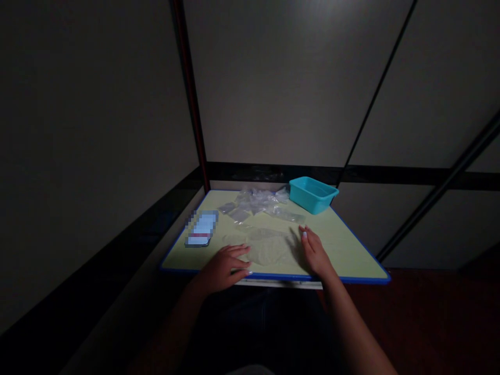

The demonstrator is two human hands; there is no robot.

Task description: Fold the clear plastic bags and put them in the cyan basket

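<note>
A clear plastic bag (267,250) lies flat on the pale yellow table near its front edge. At its left side is my left hand (226,266), fingers spread, with the fingertips at the bag's edge. My right hand (314,251) is held just right of the bag, thumb and fingers apart, with nothing in it. Further back lies a loose heap of clear plastic bags (255,200), some crumpled and some flat.
A turquoise plastic basket (312,196) stands at the table's back right corner. A phone (202,228) with a lit, blurred screen lies at the left. The table (351,255) has a blue rim, and walls rise behind and to the left.
</note>
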